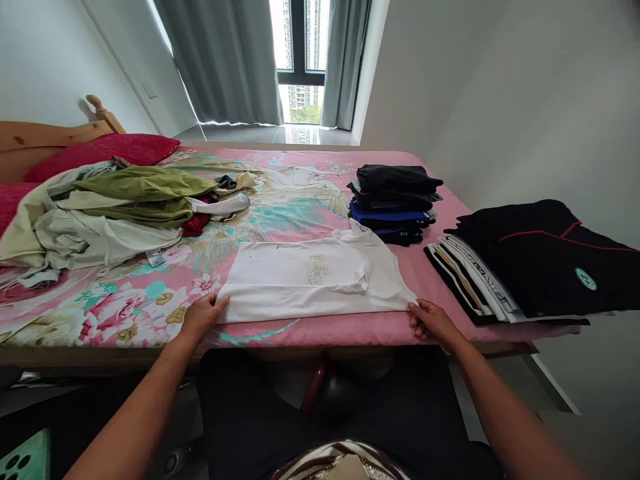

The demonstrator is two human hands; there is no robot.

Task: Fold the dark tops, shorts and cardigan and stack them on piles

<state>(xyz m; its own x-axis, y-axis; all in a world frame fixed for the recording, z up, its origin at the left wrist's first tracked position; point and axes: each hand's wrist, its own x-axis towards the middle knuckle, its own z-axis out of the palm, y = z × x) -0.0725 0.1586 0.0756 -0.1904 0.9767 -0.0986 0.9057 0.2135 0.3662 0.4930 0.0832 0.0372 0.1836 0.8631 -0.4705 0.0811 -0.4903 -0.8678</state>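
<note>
A white T-shirt (280, 267) with a printed patch lies flat on the bed in front of me, its near side folded over lengthwise. Its hem end is to the left and its collar end to the right. My left hand (204, 313) pinches the near left corner of the shirt. At the near right corner, by the shoulder, my right hand (429, 319) grips the cloth between thumb and fingers. The far right part of the shirt reaches up to a stack of folded dark clothes (395, 200).
A heap of loose clothes (125, 207) lies on the left of the bed, before a red pillow (135, 148). At the right edge sits a pile of folded shirts (550, 260), black on top. The bed's front edge (125, 355) runs before my knees.
</note>
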